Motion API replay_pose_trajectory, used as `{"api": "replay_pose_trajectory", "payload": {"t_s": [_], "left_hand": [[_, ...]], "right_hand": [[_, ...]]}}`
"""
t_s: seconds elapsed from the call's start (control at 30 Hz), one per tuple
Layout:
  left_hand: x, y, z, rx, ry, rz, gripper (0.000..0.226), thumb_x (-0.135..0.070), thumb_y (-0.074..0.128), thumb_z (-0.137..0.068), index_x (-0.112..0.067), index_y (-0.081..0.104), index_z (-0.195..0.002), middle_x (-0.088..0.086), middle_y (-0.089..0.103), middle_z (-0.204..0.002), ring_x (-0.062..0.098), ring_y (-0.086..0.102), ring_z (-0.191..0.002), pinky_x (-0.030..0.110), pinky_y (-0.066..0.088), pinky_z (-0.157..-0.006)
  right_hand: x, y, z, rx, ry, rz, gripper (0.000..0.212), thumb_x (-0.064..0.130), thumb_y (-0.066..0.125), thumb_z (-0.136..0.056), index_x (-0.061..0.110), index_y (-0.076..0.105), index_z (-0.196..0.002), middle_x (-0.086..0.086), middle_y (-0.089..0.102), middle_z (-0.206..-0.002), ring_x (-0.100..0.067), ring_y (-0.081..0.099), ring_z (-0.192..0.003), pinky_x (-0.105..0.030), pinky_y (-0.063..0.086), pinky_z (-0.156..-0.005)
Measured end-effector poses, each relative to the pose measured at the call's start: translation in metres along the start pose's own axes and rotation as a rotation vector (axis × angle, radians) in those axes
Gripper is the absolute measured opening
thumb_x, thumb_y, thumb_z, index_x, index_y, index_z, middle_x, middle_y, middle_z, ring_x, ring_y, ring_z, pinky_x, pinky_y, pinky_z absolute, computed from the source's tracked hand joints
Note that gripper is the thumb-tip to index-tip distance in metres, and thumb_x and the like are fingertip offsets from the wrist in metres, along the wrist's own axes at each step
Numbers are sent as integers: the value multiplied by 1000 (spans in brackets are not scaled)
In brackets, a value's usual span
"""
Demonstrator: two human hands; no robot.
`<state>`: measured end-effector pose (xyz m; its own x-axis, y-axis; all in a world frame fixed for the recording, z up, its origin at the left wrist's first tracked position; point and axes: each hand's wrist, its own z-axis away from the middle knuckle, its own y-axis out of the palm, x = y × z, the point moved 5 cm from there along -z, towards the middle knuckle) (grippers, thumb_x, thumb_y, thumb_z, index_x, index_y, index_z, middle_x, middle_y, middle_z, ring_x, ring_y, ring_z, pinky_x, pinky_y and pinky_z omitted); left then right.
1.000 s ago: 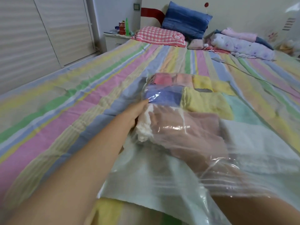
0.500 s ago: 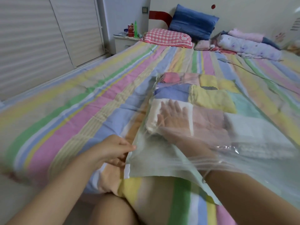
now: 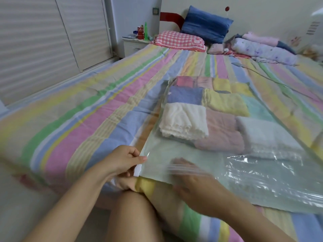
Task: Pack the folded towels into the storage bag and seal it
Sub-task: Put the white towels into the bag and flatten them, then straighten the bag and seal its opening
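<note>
I see the clear storage bag [image 3: 201, 165] lying flat on the striped bed [image 3: 78, 119], centre-right of frame, folded towels [image 3: 206, 112] packed inside its far half. My left hand [image 3: 122, 159] pinches the bag's near left corner, lower centre. My right hand [image 3: 190, 184] is at the bag's open near edge, fingertips under the plastic, blurred; can't tell its grip.
</note>
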<state>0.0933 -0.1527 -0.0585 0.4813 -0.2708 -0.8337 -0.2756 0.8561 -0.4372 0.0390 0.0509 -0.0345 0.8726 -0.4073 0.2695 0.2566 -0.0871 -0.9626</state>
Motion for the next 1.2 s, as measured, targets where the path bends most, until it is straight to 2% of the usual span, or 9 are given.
{"api": "replay_pose_trajectory", "payload": {"t_s": [0.2,0.27,0.37,0.47,0.63,0.8,0.9,1.0,1.2], "left_hand": [[0,-2,-1,10,16,-22,29,-24,72,-85,-11,52,-68,-7,46,-43,12,45,-44,22,36,-43],[0,-1,0,23,12,27,28,-24,73,-84,-12,53,-69,-5,51,-47,13,45,-44,22,35,-41],[1,-1,3,32,2,73,25,-23,72,-85,-11,55,-72,-3,53,-47,13,43,-40,20,35,-38],[1,-1,4,15,25,39,23,-21,74,-83,-9,59,-72,0,57,-47,12,45,-36,19,36,-38],[7,-1,6,-46,75,-54,22,-23,73,-84,-6,63,-73,-3,57,-41,4,46,-32,16,34,-35],[23,-7,15,19,51,-166,37,-37,64,-90,-11,55,-65,4,51,-46,16,45,-37,22,37,-42],[23,-6,16,39,120,-190,37,-36,59,-93,-9,57,-69,-1,55,-52,14,50,-46,30,42,-52],[20,-3,18,67,148,-201,36,-35,55,-95,-5,59,-78,-2,55,-59,8,50,-52,25,41,-53],[22,5,21,116,49,-10,35,-27,44,-102,-11,46,-70,-8,45,-46,9,39,-35,17,28,-35]], "right_hand": [[44,-78,-2,-336,8,-415,23,30,50,-84,31,69,-96,16,72,-86,-4,67,-82,-30,54,-76],[30,-82,-29,-545,90,-151,24,34,51,-89,31,64,-109,13,68,-105,-12,62,-101,-30,49,-84],[1,-22,-70,-259,236,65,62,60,23,-94,31,25,-148,-3,18,-159,-25,9,-147,-46,10,-118],[-11,33,-75,-246,260,121,73,64,3,-87,34,9,-153,2,-9,-162,-18,-21,-146,-52,-10,-117],[-15,42,-71,-366,241,89,65,59,12,-92,35,14,-152,5,-6,-161,-14,-21,-146,-49,-9,-118],[-12,19,-56,-618,115,-293,49,48,44,-89,23,55,-130,3,42,-148,-20,24,-144,-43,21,-116],[18,-1,-31,-839,98,-327,17,33,55,-90,19,65,-89,10,64,-94,-11,54,-95,-27,44,-82],[45,9,-29,-540,313,-566,29,36,55,-90,19,57,-66,5,56,-56,-12,51,-56,-29,43,-56],[52,44,-27,74,681,-1293,43,36,49,-98,3,70,-83,-4,53,-45,-15,47,-34,-17,37,-38]]}}
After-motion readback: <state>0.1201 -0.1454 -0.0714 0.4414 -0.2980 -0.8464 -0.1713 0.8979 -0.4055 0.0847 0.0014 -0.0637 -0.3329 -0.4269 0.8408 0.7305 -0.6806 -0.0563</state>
